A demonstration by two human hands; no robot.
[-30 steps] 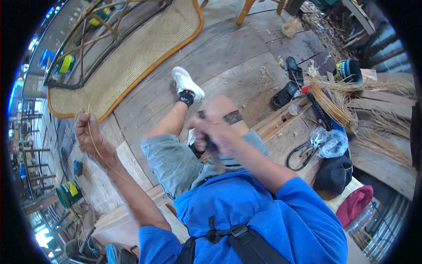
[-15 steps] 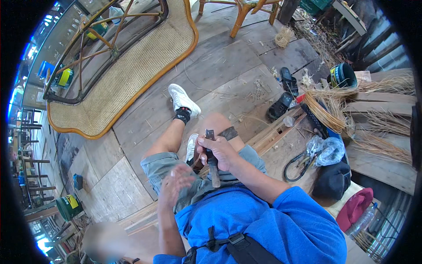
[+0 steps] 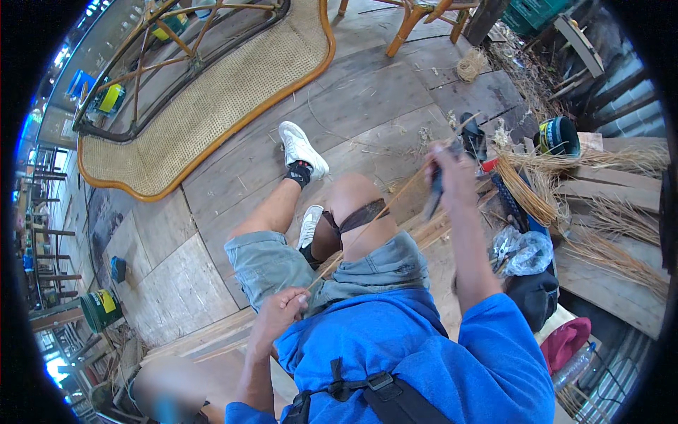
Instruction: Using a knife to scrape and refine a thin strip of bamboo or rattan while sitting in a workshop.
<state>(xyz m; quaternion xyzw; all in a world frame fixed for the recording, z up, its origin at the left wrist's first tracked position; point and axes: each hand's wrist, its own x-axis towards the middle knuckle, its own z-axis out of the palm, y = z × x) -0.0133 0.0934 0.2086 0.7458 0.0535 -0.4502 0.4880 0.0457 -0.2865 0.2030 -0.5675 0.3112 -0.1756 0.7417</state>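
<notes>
A thin tan cane strip (image 3: 367,230) runs slantwise across my raised knee, taut and nearly straight. My left hand (image 3: 284,309) pinches its lower end beside my shorts. Out to the right, my right hand (image 3: 454,175) is closed round a dark hand tool with a flat greyish blade-like end (image 3: 433,203); motion blurs it, and its exact kind is unclear. The strip's upper end reaches this hand and tool. A dark band (image 3: 361,214) is wrapped around my knee, and the strip passes over it.
A curved woven cane panel (image 3: 233,99) with an orange-brown rim lies at the left. On the right are a coiled bundle of cane strips (image 3: 526,191), loose fibres on planks, a plastic bag (image 3: 530,249) and a dark green bucket (image 3: 559,136). Another person (image 3: 169,389), blurred, is at lower left.
My right hand has swung up and right from my lap with the tool. My left hand has lowered and closed on the cane strip, now stretched between both hands.
</notes>
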